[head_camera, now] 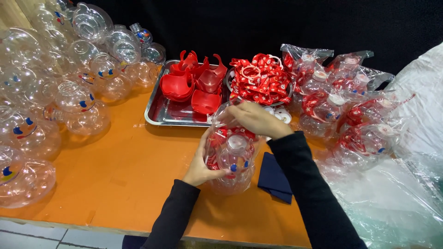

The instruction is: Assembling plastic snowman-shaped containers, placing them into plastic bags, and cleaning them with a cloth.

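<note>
On the orange table (115, 175), the bagged clear bottle (230, 159) stood upright between both hands: left fingers (217, 173) clamped low, right fingers (233, 115) pinched its top.

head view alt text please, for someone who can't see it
Two hands, left hand and right hand, hold a clear plastic jar in a bag over an orange table. Behind sit a metal tray of red parts and more jars.
</note>
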